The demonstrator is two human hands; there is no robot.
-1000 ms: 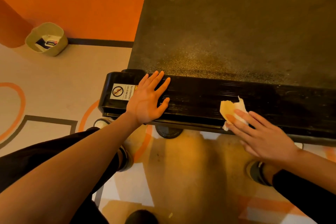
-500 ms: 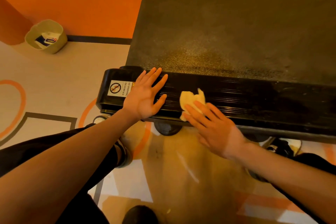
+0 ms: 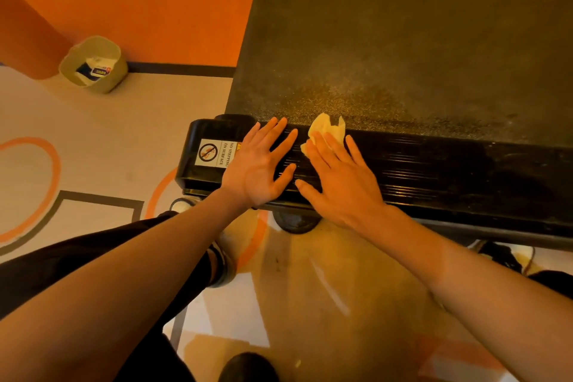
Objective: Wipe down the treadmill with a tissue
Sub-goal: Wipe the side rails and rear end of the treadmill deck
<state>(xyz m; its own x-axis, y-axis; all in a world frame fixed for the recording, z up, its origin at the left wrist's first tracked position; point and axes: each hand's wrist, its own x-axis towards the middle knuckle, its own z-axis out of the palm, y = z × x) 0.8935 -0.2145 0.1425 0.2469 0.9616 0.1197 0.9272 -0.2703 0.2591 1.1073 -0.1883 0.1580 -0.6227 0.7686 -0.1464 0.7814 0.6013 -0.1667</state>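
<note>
**Tissue pinned at the far edge of the rear bar, the two hands side by side**

The tissue (image 3: 330, 130) lies crumpled under the tips of the right hand (image 3: 338, 183). It sits at the far edge of the treadmill's (image 3: 465, 201) black ribbed rear bar (image 3: 434, 167), just where the bar meets the belt (image 3: 387, 40). Part of the tissue pokes out past the fingertips onto the belt's near edge, so it lies ahead of the fingers and away from the person.

The right hand is flat, palm down, with straight fingers (image 3: 322, 150) a little apart. They press the tissue rather than curl round it. The forearm comes in from the lower right.

The left hand (image 3: 259, 170) is also flat on the bar with its fingers spread wide, and it holds nothing. It rests near the bar's left corner, just right of the warning sticker (image 3: 214, 152), which it partly covers. The two thumbs are just beside each other, nearly touching.

The bar's long axis runs left to right. To the left of the tissue the bracing hand is in the way, while to the right a long bare stretch of bar runs toward the right edge of view. The right hand is the nearer one for that stretch, so the easiest next stroke looks like a sideways sweep to the right. The left corner can be wiped only if the left hand lifts off first.

A small bin (image 3: 94, 63) stands on the floor (image 3: 108, 133) well to the left, against the orange wall.
</note>
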